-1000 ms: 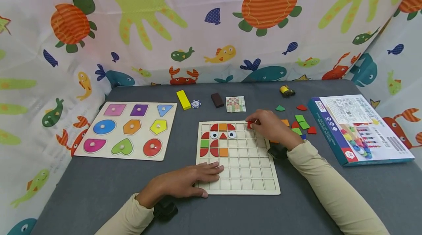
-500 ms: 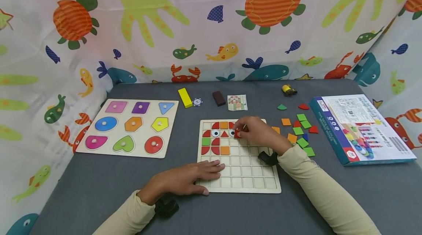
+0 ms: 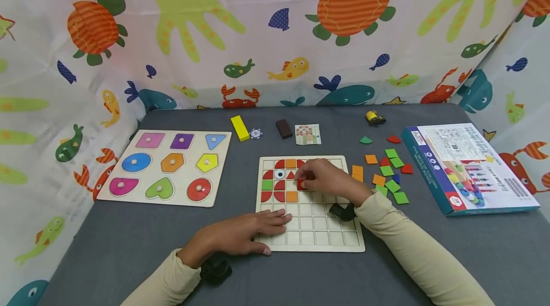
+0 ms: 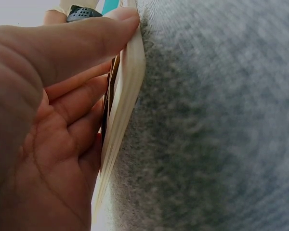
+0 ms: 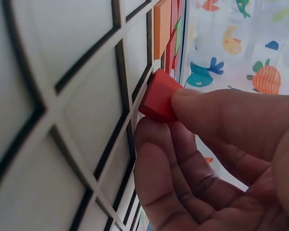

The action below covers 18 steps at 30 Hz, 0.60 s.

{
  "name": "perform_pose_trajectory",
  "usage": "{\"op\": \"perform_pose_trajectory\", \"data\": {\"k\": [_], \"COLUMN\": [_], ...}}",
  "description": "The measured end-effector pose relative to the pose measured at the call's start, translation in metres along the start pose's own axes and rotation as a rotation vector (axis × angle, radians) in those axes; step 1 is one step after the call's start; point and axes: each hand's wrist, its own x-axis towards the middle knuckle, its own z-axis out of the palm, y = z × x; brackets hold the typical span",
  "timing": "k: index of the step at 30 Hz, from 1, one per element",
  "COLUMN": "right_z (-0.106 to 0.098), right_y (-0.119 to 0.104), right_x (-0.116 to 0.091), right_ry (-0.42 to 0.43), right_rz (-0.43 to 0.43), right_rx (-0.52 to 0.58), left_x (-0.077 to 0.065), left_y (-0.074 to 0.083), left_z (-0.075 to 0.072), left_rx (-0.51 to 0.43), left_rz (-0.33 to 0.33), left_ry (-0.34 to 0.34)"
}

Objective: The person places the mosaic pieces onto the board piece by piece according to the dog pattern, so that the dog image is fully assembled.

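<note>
Control: Report on the right hand.

Operator: On my feed, the right hand (image 3: 324,179) pinches a small red tile (image 5: 159,98) between thumb and fingertips. The tile is tilted against the plane of the grid; I cannot tell whether it touches. Its full outline is partly covered.

Control: Location of that tile?

Operator: I find it over the far half of the pale wooden grid board (image 3: 326,237), right of the pieces already seated at far left. Those include a green square tile (image 3: 268,185), a round-eyed tile (image 3: 280,174) and an orange square tile (image 3: 291,196).

Control: And the left hand?

Operator: The left hand (image 3: 251,233) rests on the board's near left corner, fingers extended and gripping nothing, thumb at the near edge.

Control: Surroundings?

Operator: I note loose coloured tiles (image 3: 401,197) right of the board, a flat printed cardboard box (image 3: 477,167) farther right, and a wooden puzzle board with knobbed shapes (image 3: 180,190) to the left. A yellow rectangular block (image 3: 239,128) lies at the far side.
</note>
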Motion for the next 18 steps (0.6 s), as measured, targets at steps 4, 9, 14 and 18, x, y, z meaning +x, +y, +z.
{"op": "perform_pose_trajectory", "data": {"k": [4,9,14,18], "right_z": [0.0007,0.0018,0.0032,0.0032], "right_y": [-0.0022,-0.0040,-0.0055,-0.0050], "right_x": [0.0004,0.0008,0.0012,0.0007], "right_ry": [-0.003,0.004,0.017,0.023], "right_rz": [0.025,0.044,0.051,0.047], "right_rx": [-0.030,-0.072,-0.080,-0.089], "left_x": [-0.0004,-0.0011,-0.0012,-0.0011], "left_y": [-0.0001,0.0008,0.0007,0.0001], "left_z": [0.0005,0.0004,0.0002,0.0003], "left_rx": [0.002,-0.005,-0.007,-0.001], "left_rz": [0.001,-0.005,0.002,0.013], "left_ry": [0.004,0.006,0.008,0.011]}}
